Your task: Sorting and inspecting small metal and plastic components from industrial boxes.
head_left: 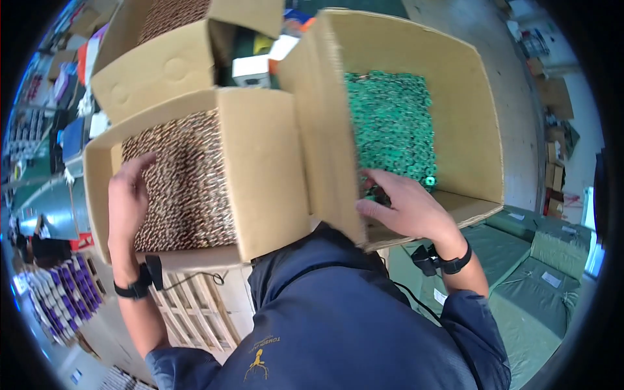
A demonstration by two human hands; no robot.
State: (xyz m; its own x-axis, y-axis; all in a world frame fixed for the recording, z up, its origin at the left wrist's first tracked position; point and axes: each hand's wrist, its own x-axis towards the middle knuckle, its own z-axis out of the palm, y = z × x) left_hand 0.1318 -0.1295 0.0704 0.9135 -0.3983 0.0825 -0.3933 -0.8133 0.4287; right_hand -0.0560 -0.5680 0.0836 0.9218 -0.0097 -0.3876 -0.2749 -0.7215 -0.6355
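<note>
My left hand [130, 198] is over the left side of an open cardboard box [266, 169]. Its fingers stretch out above tightly packed rows of small copper-brown cylindrical pieces [185, 185], and nothing shows in its grasp. To the right, my right hand [413, 211] reaches into a taller cardboard box [458, 117]. Its thumb and forefinger are apart beside the near left corner of a layer of small green pieces [393, 123], some with ring-like ends. A dark reddish patch shows between these fingers, too blurred to name. Both wrists wear black straps.
Another cardboard box [156, 71] with brown pieces stands behind the left one, near a small white box [251, 70]. A wooden pallet [195, 309] lies below on the left. Green wrapped bundles [539, 286] are at the right. Purple-and-white stacks [62, 302] stand far left.
</note>
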